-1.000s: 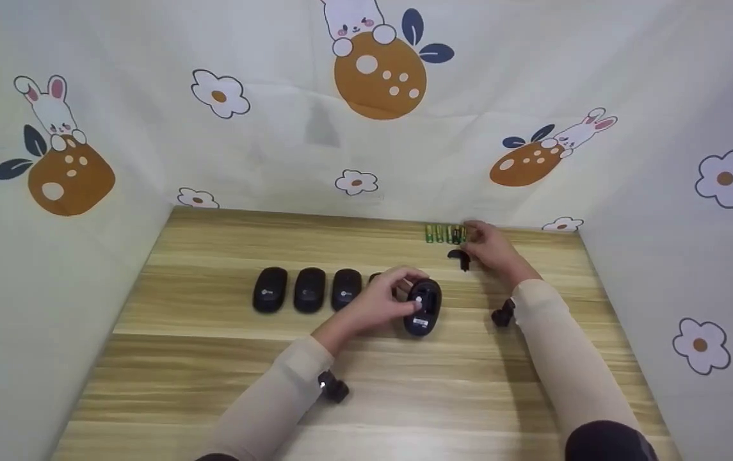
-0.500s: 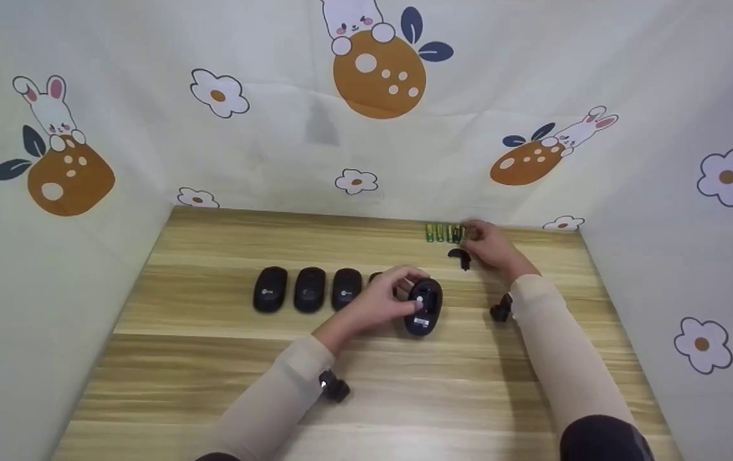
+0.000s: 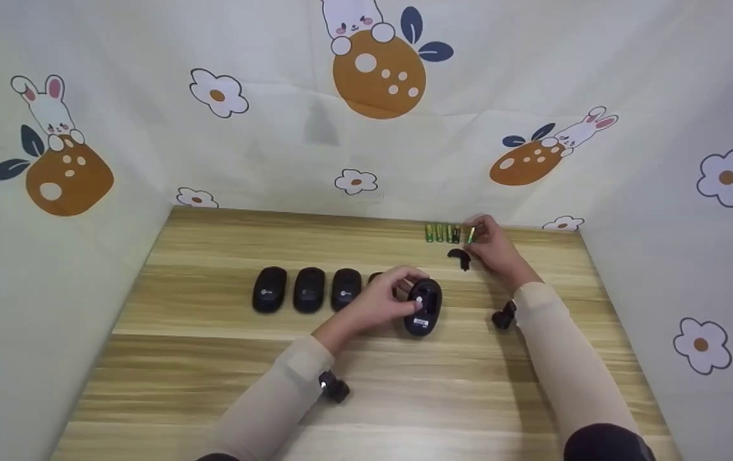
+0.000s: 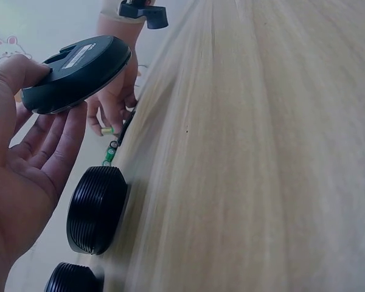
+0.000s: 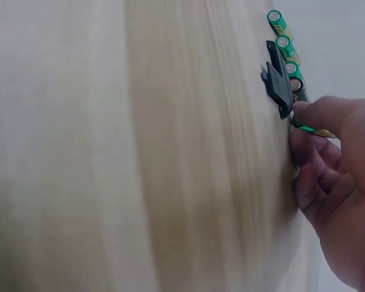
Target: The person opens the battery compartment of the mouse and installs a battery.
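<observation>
My left hand (image 3: pixel 379 299) holds a black computer mouse (image 3: pixel 429 323) by its edges above the table, its underside tilted toward the head camera. A battery slot gapes in that underside, beside a white label. In the left wrist view the thumb presses on the upturned base of the mouse (image 4: pixel 88 70), with fingers beneath. At the back right, my right hand (image 3: pixel 496 248) pinches a green battery (image 5: pixel 316 131) between thumb and fingers. A short row of batteries (image 3: pixel 440 233) lies just left of it, one darker than the others. Close in front lies a black battery cover (image 3: pixel 461 257).
Three black mice stand in a row to the left: the outer mouse (image 3: pixel 270 290), the middle mouse (image 3: pixel 309 290) and the inner mouse (image 3: pixel 346 287). Another mouse (image 3: pixel 375 276) is mostly hidden behind my left hand. A patterned cloth (image 3: pixel 264 160) walls the table's back.
The right hand has drawn the end battery slightly right, away from the row, and tilted it. The left hand and its mouse have stayed nearly still.
</observation>
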The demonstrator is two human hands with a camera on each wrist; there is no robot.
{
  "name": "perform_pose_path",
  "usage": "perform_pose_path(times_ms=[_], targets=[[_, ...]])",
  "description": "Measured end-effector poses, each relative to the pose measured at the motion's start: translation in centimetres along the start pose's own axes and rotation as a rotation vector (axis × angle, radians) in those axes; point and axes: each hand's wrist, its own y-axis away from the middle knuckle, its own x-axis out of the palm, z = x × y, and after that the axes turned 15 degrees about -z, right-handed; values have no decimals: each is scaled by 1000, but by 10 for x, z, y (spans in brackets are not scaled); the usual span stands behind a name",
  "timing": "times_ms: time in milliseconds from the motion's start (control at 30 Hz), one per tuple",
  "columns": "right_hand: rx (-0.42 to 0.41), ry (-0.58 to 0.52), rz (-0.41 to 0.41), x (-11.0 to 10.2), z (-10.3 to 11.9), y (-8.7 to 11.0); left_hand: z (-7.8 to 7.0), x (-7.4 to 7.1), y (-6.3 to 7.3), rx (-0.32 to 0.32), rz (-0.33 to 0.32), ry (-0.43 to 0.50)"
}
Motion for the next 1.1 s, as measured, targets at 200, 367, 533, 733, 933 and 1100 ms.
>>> perform_pose_path(times_ms=[200,367,533,733,933,1100], targets=[[-31,-24,-82,3,-4,4,0,0,-1,-7,-1,-5],[-36,-44,-144,4,0,11,-1,0,0,-13,-3,-1],[-47,-70,-168,5,7,20,-1,0,0,-19,-3,1],[-17,-192,-160,8,16,31,0,1,0,-10,-5,10],[-42,-185,-191,13,26,42,-2,1,0,-15,-7,13],[-57,-209,-213,16,39,53,-2,0,0,-15,-10,1]])
